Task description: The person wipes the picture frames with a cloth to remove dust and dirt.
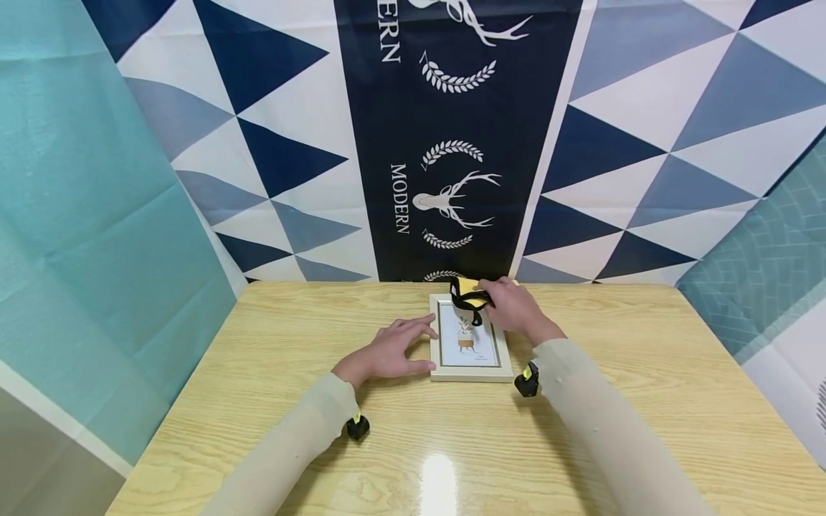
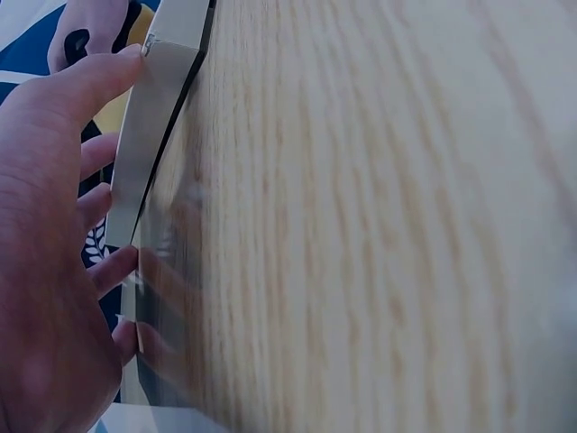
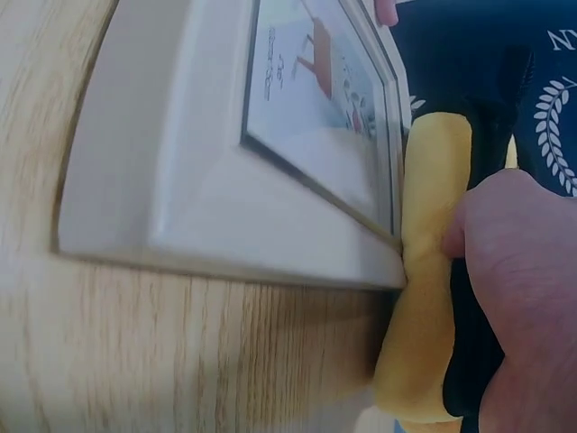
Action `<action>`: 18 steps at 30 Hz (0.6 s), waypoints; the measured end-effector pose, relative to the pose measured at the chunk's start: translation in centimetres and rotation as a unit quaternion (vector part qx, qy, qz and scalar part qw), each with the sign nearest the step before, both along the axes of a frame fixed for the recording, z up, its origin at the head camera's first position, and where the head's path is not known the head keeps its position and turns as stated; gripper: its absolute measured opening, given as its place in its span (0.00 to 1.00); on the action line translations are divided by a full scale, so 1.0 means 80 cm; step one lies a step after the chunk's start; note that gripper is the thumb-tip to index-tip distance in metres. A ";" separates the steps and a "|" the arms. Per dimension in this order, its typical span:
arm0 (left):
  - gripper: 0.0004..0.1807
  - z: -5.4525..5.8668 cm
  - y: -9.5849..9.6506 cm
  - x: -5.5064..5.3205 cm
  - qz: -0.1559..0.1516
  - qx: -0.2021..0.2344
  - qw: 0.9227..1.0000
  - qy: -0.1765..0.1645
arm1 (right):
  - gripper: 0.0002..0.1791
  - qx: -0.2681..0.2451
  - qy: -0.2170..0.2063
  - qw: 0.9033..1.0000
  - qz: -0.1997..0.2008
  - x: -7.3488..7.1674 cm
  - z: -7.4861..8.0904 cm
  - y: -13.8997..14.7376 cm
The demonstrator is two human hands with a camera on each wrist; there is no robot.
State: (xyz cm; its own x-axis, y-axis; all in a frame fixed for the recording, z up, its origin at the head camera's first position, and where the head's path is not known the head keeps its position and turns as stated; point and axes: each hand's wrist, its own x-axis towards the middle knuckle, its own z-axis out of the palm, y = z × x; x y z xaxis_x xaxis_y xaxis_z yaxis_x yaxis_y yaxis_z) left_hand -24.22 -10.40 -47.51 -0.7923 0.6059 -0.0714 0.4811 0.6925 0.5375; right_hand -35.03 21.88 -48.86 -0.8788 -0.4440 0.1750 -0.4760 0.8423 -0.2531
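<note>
A picture frame (image 1: 471,374) with a pale border lies flat on the table, showing a print of a plant in an orange pot on legs. My left hand (image 1: 391,349) steadies its left side, fingers spread and thumb near the close corner; in the left wrist view the thumb (image 2: 99,81) touches the frame's edge (image 2: 162,99). At the far right part of the frame, my right hand (image 1: 513,309) grips a yellow cloth (image 1: 470,289) with black edging. The right wrist view shows the bunched cloth (image 3: 433,198) against the frame's border (image 3: 207,216).
The wooden table (image 1: 310,322) meets a patterned blue and white backdrop (image 1: 297,143) just behind the frame. A teal curtain-like sheet (image 1: 97,215) hangs at the left. Small black wrist devices (image 1: 358,428) sit under both sleeves.
</note>
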 end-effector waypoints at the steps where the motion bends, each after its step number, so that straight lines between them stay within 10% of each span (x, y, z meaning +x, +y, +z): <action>1: 0.33 0.000 0.000 0.000 0.000 -0.001 1.000 0.000 | 0.25 0.003 0.007 1.000 0.001 0.005 0.005 -0.004; 6: 0.33 -0.001 -0.002 0.000 -0.001 0.009 1.000 -0.003 | 0.23 0.023 0.027 0.999 0.000 -0.003 -0.002 -0.021; 18: 0.34 -0.004 -0.002 -0.002 -0.008 0.022 1.000 -0.005 | 0.24 0.034 -0.043 0.998 -0.026 0.044 0.056 -0.086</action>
State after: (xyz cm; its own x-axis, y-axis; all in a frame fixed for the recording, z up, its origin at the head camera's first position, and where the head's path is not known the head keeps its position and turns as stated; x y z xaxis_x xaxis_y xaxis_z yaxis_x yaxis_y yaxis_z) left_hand -24.35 -10.59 -47.86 -0.7818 0.6213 -0.0525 0.4865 0.6605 0.5719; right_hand -31.54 15.01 -44.40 -0.9114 -0.4055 0.0693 -0.4101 0.8822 -0.2315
